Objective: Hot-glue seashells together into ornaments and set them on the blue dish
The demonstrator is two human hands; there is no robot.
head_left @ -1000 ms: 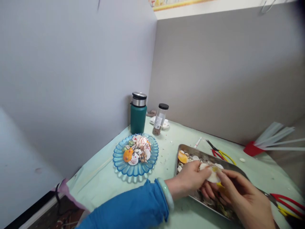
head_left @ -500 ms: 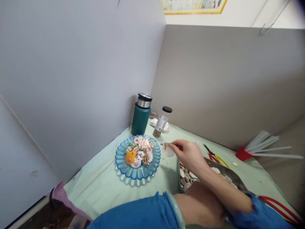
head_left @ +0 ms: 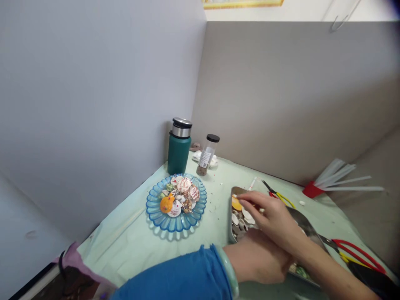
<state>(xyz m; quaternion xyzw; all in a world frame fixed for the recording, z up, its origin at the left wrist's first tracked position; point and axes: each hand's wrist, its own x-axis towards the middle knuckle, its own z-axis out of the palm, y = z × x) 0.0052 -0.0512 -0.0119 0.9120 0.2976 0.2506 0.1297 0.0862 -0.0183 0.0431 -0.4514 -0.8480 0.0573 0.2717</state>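
A metal tray (head_left: 231, 227) holds mixed seashells, among them an orange shell (head_left: 236, 204) and a white shell (head_left: 248, 215). My right hand (head_left: 275, 216) reaches over the tray from the right. Its thumb and index finger are pinched together at the orange shell; what lies between the tips is too small to make out. Below it, my left hand (head_left: 258, 256), with a pale green bangle (head_left: 229, 273) at the wrist, rests across the tray, its fingers hidden under the right hand and forearm. To the left, a blue scalloped plate (head_left: 151, 208) carries a pile of shells.
Behind the plate stand a teal flask (head_left: 179, 154) and a clear jar (head_left: 207, 156) with a black lid. Yellow-and-red pliers (head_left: 286, 200), red-handled scissors (head_left: 359, 252) and a red cup (head_left: 312, 190) of translucent sticks lie right. Grey panels (head_left: 265, 96) border the table.
My right hand has moved right and down, from beside the plate to over the tray. The pale round disc that was under its fingers no longer shows there. The view has shifted slightly.
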